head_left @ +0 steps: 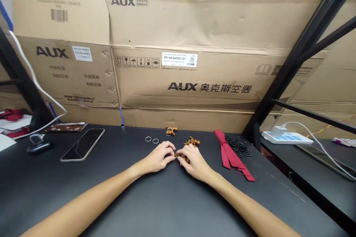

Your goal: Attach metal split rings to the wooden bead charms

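Observation:
My left hand [160,157] is closed in a pinch at the middle of the dark table, with a small silvery ring [175,157] at its fingertips, mostly hidden. Facing it almost tip to tip, my right hand [196,163] grips a brown beaded charm [186,160], whose round bead shows under the fingers. Just beyond the right hand lies a small heap of similar brown charms [191,141]. Farther back, more charms [171,131] lie with a ring among them. Two loose metal rings [155,141] rest beyond my left hand.
Red ribbon strips [233,155] and a pile of black clasps [238,146] lie to the right. On the left are a phone [82,145], a black fob-like object [39,146] and a brown packet [66,127]. Cardboard [189,26] walls the back; a black metal frame [289,59] slants at right.

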Available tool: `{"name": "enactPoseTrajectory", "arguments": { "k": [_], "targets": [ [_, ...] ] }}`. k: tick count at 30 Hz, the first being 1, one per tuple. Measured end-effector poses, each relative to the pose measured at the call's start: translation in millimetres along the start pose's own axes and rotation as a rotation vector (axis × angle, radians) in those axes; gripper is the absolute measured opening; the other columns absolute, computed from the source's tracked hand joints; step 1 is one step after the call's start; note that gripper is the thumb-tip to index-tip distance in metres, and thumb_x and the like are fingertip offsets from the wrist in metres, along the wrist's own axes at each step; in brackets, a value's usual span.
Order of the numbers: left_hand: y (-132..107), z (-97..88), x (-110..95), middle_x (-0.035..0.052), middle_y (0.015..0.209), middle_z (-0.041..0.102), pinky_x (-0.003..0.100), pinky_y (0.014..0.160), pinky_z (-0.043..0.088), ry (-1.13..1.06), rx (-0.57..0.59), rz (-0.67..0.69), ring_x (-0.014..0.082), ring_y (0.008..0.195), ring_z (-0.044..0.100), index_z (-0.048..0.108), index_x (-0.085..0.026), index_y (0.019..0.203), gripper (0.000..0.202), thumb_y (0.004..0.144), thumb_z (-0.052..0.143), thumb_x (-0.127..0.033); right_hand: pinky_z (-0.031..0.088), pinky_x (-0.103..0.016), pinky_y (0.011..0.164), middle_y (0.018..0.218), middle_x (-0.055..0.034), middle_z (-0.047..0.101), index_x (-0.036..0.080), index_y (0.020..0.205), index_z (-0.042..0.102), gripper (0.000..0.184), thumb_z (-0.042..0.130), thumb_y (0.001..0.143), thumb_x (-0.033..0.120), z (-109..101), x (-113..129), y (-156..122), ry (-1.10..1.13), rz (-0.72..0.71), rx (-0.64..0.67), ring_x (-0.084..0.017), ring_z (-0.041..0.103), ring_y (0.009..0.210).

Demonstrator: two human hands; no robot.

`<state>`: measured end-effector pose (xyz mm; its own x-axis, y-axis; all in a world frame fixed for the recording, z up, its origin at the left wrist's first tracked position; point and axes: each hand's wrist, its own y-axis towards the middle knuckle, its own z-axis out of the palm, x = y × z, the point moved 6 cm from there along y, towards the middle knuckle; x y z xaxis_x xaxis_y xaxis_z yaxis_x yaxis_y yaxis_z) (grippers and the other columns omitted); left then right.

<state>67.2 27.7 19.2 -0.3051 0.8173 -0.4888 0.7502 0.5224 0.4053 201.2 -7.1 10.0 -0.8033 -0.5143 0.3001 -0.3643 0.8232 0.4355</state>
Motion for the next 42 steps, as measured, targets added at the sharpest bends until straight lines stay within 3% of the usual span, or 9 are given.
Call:
{"name": "enactPoseTrajectory", "arguments": {
  "k": [8,15,22,30,37,42],
  "targets": [
    [1,1.5,3,0.0052,0.107,0.057,0.034,0.093,0.043,-0.024,-0.001,-0.014,0.0184,0.1,0.053,0.062,-0.019,0.081,0.015,0.091,0.051,-0.024,0.04,-0.034,0.077,0.083,-0.003,0.059,0.021,0.08,0.059,0.014,0.051,0.091,0.025,6,-7,1,0.076,0.046,-0.036,-0.019,0.051,0.084],
    [-1,0.2,-5,0.0052,0.107,0.056,0.034,0.093,0.044,0.004,-0.001,0.016,0.0194,0.102,0.053,0.063,-0.02,0.088,0.009,0.086,0.061,-0.028,0.042,-0.033,0.076,0.081,-0.0024,0.059,0.021,0.079,0.054,0.017,0.045,0.093,0.024,-1,-3,2,0.219,0.056,-0.061,-0.018,0.051,0.08],
    [-4,0.8,-6,0.0057,0.114,0.054,0.036,0.098,0.042,0.079,0.001,0.074,0.0202,0.108,0.052,0.067,-0.024,0.1,0.015,0.088,0.059,-0.025,0.045,-0.033,0.077,0.078,-0.0026,0.059,0.02,0.077,0.053,0.02,0.043,0.091,0.028,-2,-11,3,0.334,0.103,-0.071,-0.018,0.053,0.079],
    [-4,-0.5,-12,0.0049,0.112,0.055,0.034,0.097,0.042,0.15,-0.063,0.148,0.0195,0.104,0.052,0.069,-0.025,0.098,0.015,0.086,0.063,-0.029,0.046,-0.03,0.069,0.075,-0.0012,0.054,0.02,0.079,0.053,0.028,0.041,0.091,0.043,10,-15,4,0.589,0.195,-0.011,-0.017,0.052,0.073],
    [-6,-3.2,-16,0.0066,0.116,0.053,0.035,0.098,0.042,0.207,-0.095,0.169,0.0205,0.107,0.051,0.069,-0.024,0.098,0.014,0.086,0.062,-0.026,0.04,-0.026,0.057,0.063,0.0036,0.045,0.02,0.077,0.051,0.036,0.047,0.086,0.055,17,-16,4,0.832,0.269,0.047,-0.012,0.043,0.056],
    [-7,-3.6,-18,0.0074,0.116,0.053,0.037,0.094,0.043,0.263,-0.13,0.193,0.0209,0.104,0.052,0.069,-0.024,0.097,0.014,0.089,0.058,-0.026,0.042,-0.027,0.063,0.069,0.0016,0.05,0.019,0.079,0.053,0.043,0.053,0.08,0.062,18,-16,4,0.912,0.281,0.037,-0.014,0.047,0.063]
  ]
}}
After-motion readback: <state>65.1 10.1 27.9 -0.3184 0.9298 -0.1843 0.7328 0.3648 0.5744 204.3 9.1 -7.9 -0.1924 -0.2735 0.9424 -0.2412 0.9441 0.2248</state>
